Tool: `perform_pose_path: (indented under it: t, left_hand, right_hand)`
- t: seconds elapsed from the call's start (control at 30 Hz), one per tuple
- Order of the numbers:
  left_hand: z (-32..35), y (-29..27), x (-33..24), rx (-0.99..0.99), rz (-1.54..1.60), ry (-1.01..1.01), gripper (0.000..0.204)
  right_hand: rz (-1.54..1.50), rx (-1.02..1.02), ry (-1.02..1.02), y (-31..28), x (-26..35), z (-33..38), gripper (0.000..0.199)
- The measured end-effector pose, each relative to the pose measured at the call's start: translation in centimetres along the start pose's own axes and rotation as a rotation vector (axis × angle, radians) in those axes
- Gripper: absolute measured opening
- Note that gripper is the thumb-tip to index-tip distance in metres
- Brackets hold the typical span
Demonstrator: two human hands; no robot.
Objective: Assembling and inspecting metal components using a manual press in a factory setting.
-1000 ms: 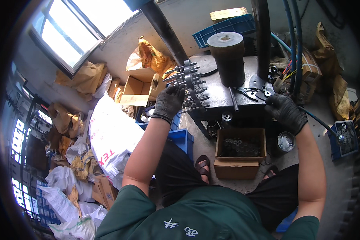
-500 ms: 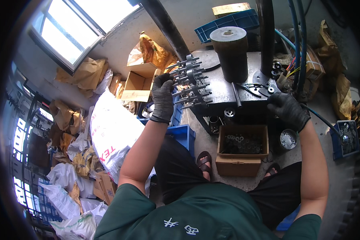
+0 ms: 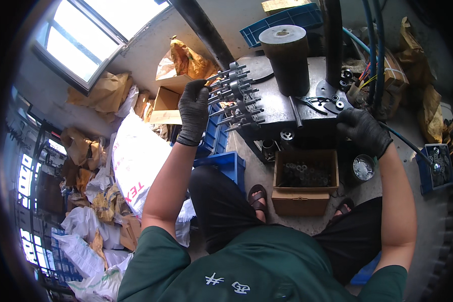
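My left hand (image 3: pixel 192 113), in a dark grey work glove, is raised at the bench's left end. Its fingertips are bent together beside the tips of several metal shafts with round discs (image 3: pixel 239 90), which lie in a row along the bench edge; what they grip is too small to make out. Over the bench's right front edge my gloved right hand (image 3: pixel 363 132) has curled fingers, their tips hidden. Close to it lie small metal rings (image 3: pixel 340 104) and black-handled pliers (image 3: pixel 314 104). A metal rod (image 3: pixel 296 111) rests across the front edge.
A thick metal cylinder (image 3: pixel 286 60) stands on the metal bench (image 3: pixel 272 110) between two dark posts. Below sits a cardboard box (image 3: pixel 301 201) of rings, beside a round tin (image 3: pixel 363 167). Blue crates (image 3: pixel 225 168) and a white sack (image 3: pixel 141 161) are at left; hoses hang right.
My left hand has drawn slightly left and up, away from the shafts. The right hand stays near the rings. The whole view has shifted a little.
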State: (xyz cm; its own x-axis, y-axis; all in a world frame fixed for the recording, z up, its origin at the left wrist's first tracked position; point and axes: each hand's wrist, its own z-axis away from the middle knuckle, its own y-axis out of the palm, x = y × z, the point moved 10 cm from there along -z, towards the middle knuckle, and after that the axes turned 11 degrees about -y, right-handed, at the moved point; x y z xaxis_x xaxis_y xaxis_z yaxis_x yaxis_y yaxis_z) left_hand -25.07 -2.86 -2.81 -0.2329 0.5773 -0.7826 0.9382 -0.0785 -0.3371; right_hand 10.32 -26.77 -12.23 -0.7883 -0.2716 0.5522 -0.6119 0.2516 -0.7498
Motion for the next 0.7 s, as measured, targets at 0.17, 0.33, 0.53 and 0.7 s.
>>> perform_pose_path:
  t: [0.17, 0.33, 0.53, 0.7]
  left_hand:
    - [5.3, 3.9, -5.0, 0.035, -0.223, 0.325, 0.025]
    - [11.2, 9.7, -7.7, 0.314, -0.290, 0.652, 0.037]
    - [13.7, 11.4, -1.9, 0.359, -0.152, 0.466, 0.038]
    - [11.5, 4.2, -5.2, 0.013, 0.229, 0.332, 0.032]
  right_hand:
    - [-0.005, 0.063, 0.107, 0.2, -0.8, 0.5, 0.023]
    - [-0.086, 0.040, 0.137, 0.9, -3.1, 0.9, 0.025]
    - [-0.011, 0.103, 0.156, 2.1, -5.1, 0.7, 0.026]
    - [0.143, -0.035, 0.246, 1.6, -8.6, 0.3, 0.030]
